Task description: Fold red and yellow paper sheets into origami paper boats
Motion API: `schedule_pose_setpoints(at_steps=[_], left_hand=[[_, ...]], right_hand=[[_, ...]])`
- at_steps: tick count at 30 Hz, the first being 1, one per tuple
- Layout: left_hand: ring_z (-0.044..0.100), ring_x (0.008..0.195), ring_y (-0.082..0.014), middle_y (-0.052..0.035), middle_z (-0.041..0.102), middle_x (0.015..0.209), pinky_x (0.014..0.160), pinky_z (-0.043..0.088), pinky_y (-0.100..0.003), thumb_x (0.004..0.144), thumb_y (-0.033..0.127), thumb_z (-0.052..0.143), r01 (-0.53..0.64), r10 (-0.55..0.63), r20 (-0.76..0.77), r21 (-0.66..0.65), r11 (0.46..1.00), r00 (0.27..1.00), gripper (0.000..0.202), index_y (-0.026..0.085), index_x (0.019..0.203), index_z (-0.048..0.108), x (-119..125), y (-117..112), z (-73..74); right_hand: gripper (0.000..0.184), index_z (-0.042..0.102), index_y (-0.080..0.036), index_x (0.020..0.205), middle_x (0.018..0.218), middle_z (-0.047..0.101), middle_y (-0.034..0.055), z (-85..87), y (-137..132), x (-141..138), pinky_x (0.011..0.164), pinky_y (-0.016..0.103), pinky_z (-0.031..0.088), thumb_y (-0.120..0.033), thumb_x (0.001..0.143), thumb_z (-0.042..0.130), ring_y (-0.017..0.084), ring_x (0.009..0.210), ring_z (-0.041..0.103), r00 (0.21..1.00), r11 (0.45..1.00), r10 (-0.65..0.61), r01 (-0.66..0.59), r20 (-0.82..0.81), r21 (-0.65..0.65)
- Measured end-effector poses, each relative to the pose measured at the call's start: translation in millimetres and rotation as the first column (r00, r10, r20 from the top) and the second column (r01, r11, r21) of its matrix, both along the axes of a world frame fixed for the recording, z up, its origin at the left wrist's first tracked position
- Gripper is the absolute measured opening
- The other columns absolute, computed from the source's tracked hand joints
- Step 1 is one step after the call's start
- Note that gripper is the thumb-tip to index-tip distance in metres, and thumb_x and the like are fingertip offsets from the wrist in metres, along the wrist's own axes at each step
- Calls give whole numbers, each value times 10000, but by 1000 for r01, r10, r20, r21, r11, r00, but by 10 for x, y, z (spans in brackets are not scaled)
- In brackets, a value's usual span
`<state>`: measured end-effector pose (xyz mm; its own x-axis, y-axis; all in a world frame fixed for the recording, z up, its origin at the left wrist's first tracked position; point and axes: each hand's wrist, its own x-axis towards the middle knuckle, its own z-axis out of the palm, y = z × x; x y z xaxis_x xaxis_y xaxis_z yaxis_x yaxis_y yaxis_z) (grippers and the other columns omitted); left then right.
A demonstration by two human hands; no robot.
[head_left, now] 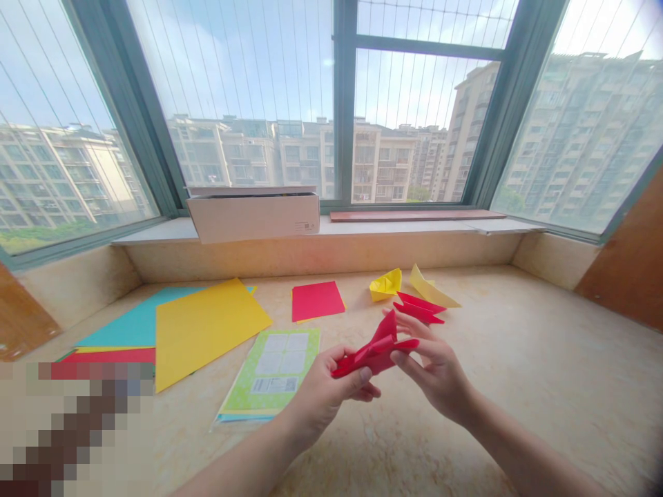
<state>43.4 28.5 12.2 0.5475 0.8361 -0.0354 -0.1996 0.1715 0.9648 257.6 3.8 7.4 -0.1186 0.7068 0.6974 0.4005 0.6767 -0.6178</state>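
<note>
Bare forearms [248, 469] rise from the bottom of the view to the left hand [321, 395], whose thumb and curled fingers pinch the lower left end of a folded red paper [376, 351] firmly, while the right hand [438, 373] is only partly closed, its thumb pressed beneath the paper's right end and its fingers [414, 331] fanned upward behind the raised red point. The hold looks tight on one side and light on the other, and the paper sits between the two hands, above the stone countertop [523, 359]. The main risk is that the light right-hand contact could let the layers spring apart, and the thin flap past the left thumb could crumple or tear if that pinch bears down too hard or the hands pull apart. Just beyond the right fingertips lies a second folded red piece [419, 308], close enough to be nudged by a careless swing, beside a yellow paper boat [386, 284] and a yellow folded piece [432, 290]; a red square sheet [318, 301], a yellow sheet [212, 331] and a green printed packet [269, 373] lie further left
</note>
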Motion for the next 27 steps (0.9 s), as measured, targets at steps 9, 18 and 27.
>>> schedule_pose_setpoints(at_steps=[9,18,27], left_hand=[[732,691,-198,-95,735,847,640,533,-275,833,579,751,43,-36,-56,119,992,998,530,98,1044,680,-15,44,-50],[639,749,-205,-80,732,856,671,464,-295,886,532,692,46,192,-397,516,855,897,426,139,1043,734,-50,-27,5],[659,681,-186,-55,707,756,662,486,-286,942,493,631,60,143,-365,492,869,920,394,122,1023,735,-58,-21,-55]], right_hand=[[166,792,-267,978,884,767,21,27,13,-9,784,327,546,-327,988,637,207,851,681,995,989,0,-14,-95,-148],[193,792,-246,916,844,750,29,-3,50,-53,788,335,525,-352,979,643,210,832,660,991,976,-7,-23,-136,-218],[196,797,-247,893,813,733,22,-19,33,-81,739,308,527,-322,981,638,197,802,653,996,985,-3,-13,-91,-174]])
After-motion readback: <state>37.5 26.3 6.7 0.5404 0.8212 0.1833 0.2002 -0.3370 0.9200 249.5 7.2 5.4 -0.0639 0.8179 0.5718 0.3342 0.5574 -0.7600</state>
